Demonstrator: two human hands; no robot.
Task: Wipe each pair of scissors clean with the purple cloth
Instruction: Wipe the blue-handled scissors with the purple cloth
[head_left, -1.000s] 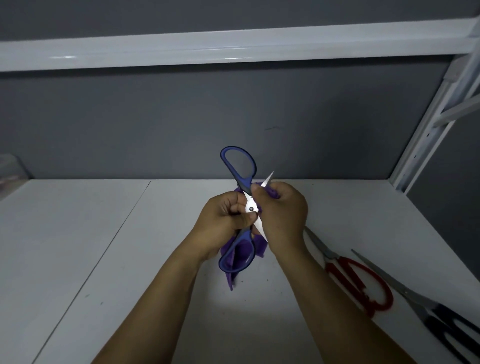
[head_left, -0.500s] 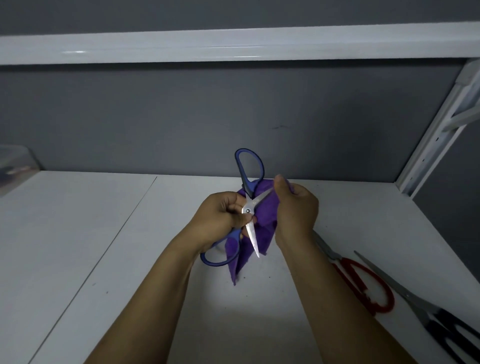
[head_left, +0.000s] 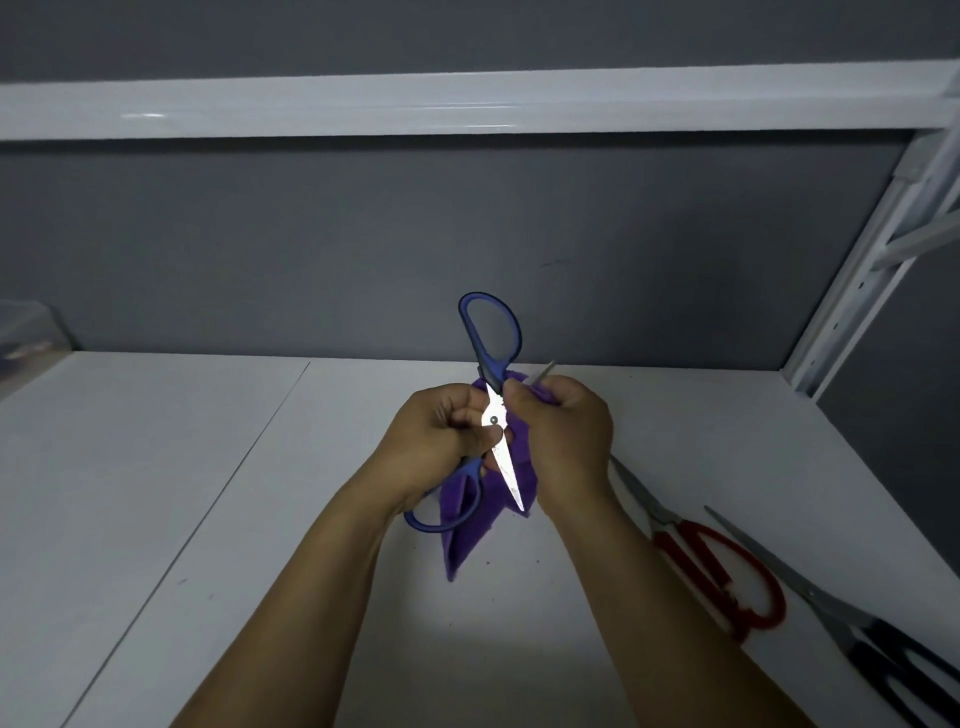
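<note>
The white shelf (head_left: 156, 493) is made of two flat panels that meet at a thin dark seam (head_left: 228, 478), which runs from the back wall towards the near left, and a few small dark specks (head_left: 488, 562) dot its surface. On its right side lie red-handled scissors (head_left: 670, 525) and, just beside them nearer the right edge, black-handled scissors (head_left: 826, 603), both flat with their blades pointing towards the back left and their handles towards the near right. At the far left edge stands a pale translucent thing (head_left: 26, 327), too blurred to identify.
</note>
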